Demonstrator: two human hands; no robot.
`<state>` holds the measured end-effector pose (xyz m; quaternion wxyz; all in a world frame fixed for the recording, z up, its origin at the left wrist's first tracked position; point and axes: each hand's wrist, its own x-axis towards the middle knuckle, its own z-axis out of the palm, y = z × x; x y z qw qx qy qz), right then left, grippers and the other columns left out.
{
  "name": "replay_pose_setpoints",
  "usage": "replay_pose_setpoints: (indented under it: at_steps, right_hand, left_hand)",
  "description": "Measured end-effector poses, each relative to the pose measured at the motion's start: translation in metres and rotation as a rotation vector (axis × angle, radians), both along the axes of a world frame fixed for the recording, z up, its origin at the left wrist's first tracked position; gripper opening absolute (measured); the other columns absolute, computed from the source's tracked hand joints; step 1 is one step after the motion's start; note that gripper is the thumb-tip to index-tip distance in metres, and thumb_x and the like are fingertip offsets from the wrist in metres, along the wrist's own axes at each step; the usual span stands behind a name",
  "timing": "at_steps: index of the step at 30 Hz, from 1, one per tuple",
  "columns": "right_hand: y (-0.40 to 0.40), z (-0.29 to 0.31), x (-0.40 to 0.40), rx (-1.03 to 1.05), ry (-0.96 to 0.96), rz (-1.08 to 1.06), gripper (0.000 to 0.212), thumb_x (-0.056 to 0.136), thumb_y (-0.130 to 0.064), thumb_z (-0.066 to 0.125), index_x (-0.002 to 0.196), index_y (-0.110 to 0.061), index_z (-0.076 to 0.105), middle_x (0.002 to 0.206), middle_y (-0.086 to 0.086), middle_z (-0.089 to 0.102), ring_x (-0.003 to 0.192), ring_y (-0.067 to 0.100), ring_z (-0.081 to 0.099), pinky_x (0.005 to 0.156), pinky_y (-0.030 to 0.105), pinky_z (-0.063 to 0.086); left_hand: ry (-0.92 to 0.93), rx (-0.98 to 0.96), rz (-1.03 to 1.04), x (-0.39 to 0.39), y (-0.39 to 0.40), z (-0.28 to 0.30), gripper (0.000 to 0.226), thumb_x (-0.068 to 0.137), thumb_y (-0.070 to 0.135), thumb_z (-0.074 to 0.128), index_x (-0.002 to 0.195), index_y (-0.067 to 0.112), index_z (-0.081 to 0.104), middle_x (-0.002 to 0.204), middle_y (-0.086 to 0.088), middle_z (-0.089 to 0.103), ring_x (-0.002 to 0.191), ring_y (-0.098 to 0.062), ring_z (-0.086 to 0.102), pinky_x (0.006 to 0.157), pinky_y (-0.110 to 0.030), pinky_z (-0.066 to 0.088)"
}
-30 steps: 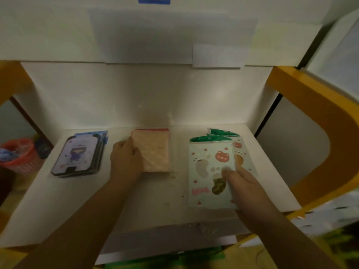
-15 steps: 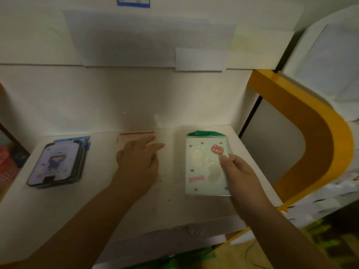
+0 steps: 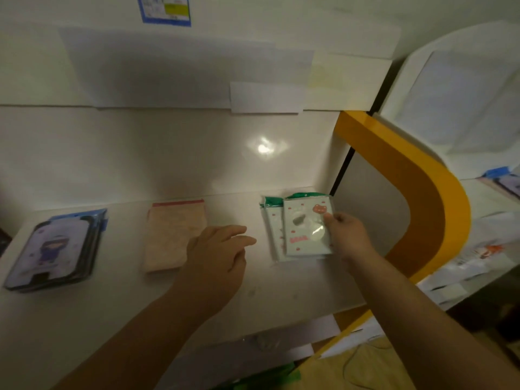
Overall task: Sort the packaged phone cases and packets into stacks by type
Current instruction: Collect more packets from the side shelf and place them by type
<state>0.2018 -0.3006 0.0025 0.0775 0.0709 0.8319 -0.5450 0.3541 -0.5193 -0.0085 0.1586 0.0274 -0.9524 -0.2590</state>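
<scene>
Two hands — left [image 3: 216, 257] spread flat, right [image 3: 347, 235] pinching bear packet [image 3: 305, 229] — yellow frame [image 3: 416, 192] beside.

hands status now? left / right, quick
Left hand: open, fingers relaxed, holding nothing, over the shelf.
Right hand: grip shut on the top green-topped packet.
</scene>
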Motion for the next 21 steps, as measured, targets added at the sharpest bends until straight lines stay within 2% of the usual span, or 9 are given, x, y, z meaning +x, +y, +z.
replay_pose_setpoints:
  at_steps: [4,8,10,13,15,16,17,19,21]
  right_hand:
    - [-0.002,-0.013,-0.009,0.064,-0.032,0.02,0.026,0.101,-0.029,0.054,0.116,-0.011,0.067,0.088,0.002,0.07,0.077,0.019,0.07,0.061,0.03,0.057]
    - [-0.007,-0.017,-0.004,0.072,-0.052,0.03,0.039,0.098,-0.036,0.057,0.131,-0.016,0.061,0.103,0.006,0.072,0.085,0.024,0.074,0.077,0.042,0.062]
    - [-0.009,-0.021,0.0,0.077,-0.027,0.043,0.04,0.097,-0.038,0.058,0.132,-0.018,0.062,0.097,0.0,0.072,0.085,0.022,0.074,0.078,0.043,0.062]
    - [-0.01,-0.022,0.008,0.137,0.02,0.101,0.032,0.096,-0.041,0.058,0.122,-0.023,0.066,0.084,-0.012,0.067,0.081,0.015,0.073,0.077,0.041,0.062]
    - [-0.013,-0.017,0.009,0.176,0.052,0.104,0.021,0.097,-0.046,0.055,0.108,-0.03,0.061,0.083,-0.012,0.066,0.079,0.013,0.072,0.076,0.039,0.063]
    - [-0.014,-0.013,0.011,0.191,0.076,0.094,0.025,0.096,-0.053,0.051,0.103,-0.03,0.058,0.087,-0.009,0.067,0.079,0.013,0.072,0.074,0.039,0.063]
    - [-0.013,-0.015,0.01,0.219,0.118,0.091,0.04,0.093,-0.063,0.046,0.104,-0.026,0.059,0.095,-0.005,0.068,0.081,0.012,0.071,0.073,0.038,0.063]
    - [-0.007,-0.018,0.018,0.295,0.232,0.075,0.062,0.089,-0.074,0.039,0.121,-0.025,0.061,0.115,-0.003,0.063,0.091,0.011,0.068,0.078,0.038,0.062]
    - [-0.003,-0.014,0.038,0.354,0.353,0.094,0.052,0.096,-0.061,0.043,0.13,-0.024,0.058,0.121,-0.006,0.055,0.1,0.009,0.059,0.087,0.035,0.056]
  left_hand:
    - [-0.01,0.027,0.031,0.002,-0.001,-0.002,0.044,0.087,0.032,0.033,0.115,0.033,0.066,0.128,0.009,0.06,0.119,-0.016,0.049,0.097,-0.041,0.038]
    - [0.007,0.062,0.019,0.005,-0.005,-0.004,0.039,0.086,0.026,0.039,0.113,0.029,0.068,0.124,0.006,0.062,0.116,-0.018,0.051,0.094,-0.039,0.041]
    - [0.012,0.089,0.007,0.009,-0.006,-0.007,0.039,0.086,0.026,0.04,0.112,0.027,0.069,0.121,0.005,0.063,0.115,-0.018,0.052,0.093,-0.039,0.042]
    - [0.01,0.11,0.014,0.016,-0.004,-0.009,0.037,0.086,0.022,0.043,0.111,0.025,0.069,0.12,0.005,0.063,0.114,-0.018,0.051,0.094,-0.036,0.041]
    - [0.003,0.116,0.017,0.016,-0.003,-0.004,0.038,0.087,0.023,0.042,0.116,0.026,0.066,0.122,0.005,0.061,0.116,-0.016,0.049,0.097,-0.031,0.037]
    - [0.002,0.122,0.018,0.015,-0.002,-0.001,0.04,0.087,0.024,0.041,0.12,0.026,0.064,0.123,0.005,0.06,0.117,-0.015,0.048,0.097,-0.029,0.035]
    - [0.003,0.13,0.017,0.014,-0.001,0.003,0.041,0.088,0.024,0.041,0.124,0.025,0.061,0.125,0.005,0.059,0.118,-0.013,0.046,0.098,-0.027,0.032]
    - [0.002,0.14,0.001,0.013,0.005,0.008,0.043,0.091,0.025,0.042,0.132,0.024,0.055,0.13,0.004,0.056,0.121,-0.012,0.043,0.099,-0.026,0.028]
    - [0.001,0.142,-0.016,0.011,0.013,0.013,0.041,0.095,0.023,0.046,0.136,0.023,0.051,0.134,0.003,0.053,0.125,-0.014,0.042,0.102,-0.026,0.028]
